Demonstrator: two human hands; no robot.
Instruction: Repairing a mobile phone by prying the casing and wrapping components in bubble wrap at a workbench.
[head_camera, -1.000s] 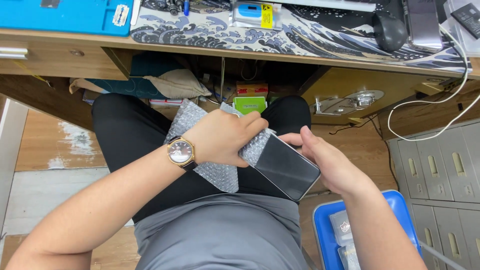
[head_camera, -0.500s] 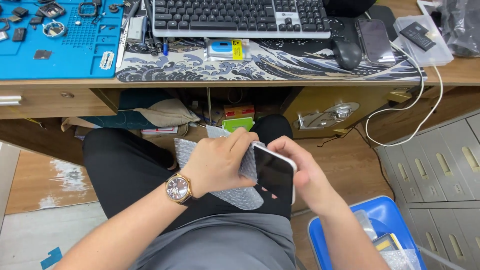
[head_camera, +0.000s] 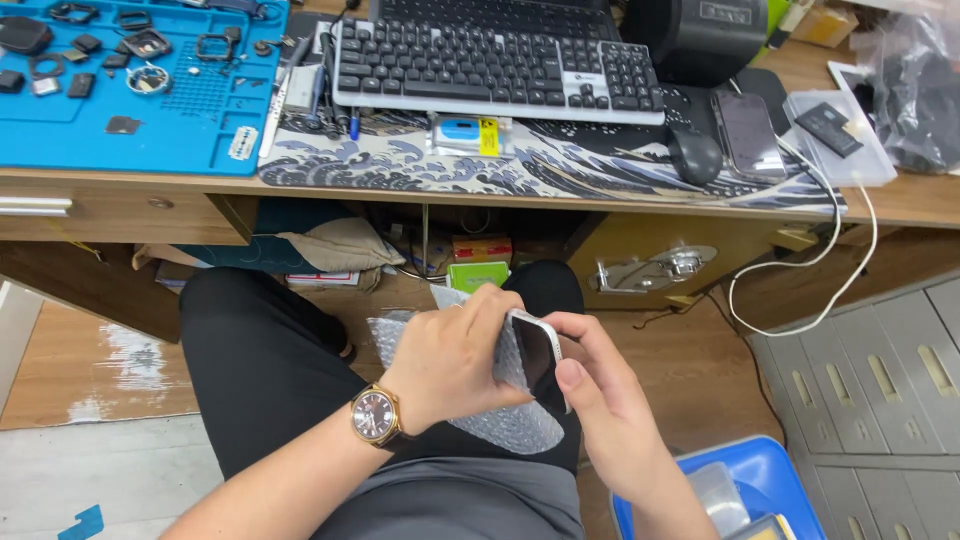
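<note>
Over my lap, my left hand (head_camera: 455, 355), with a gold wristwatch on the wrist, grips a sheet of bubble wrap (head_camera: 505, 425) together with a dark smartphone (head_camera: 540, 358). The phone is tilted nearly edge-on, its screen facing right. My right hand (head_camera: 600, 400) holds the phone's lower right side, thumb on the glass. The bubble wrap hangs behind and under the phone, partly hidden by my left hand.
A wooden desk edge (head_camera: 400, 190) lies ahead with a blue work mat (head_camera: 180, 110) holding small parts, a keyboard (head_camera: 495, 60), a mouse (head_camera: 693, 153) and a second phone (head_camera: 746, 133). A blue bin (head_camera: 770, 480) sits at lower right, grey drawers (head_camera: 880, 390) beside it.
The view has tilted up, showing more of the desk. The phone has turned from lying flat to standing nearly on edge, and my left hand has closed further around it with the bubble wrap.
</note>
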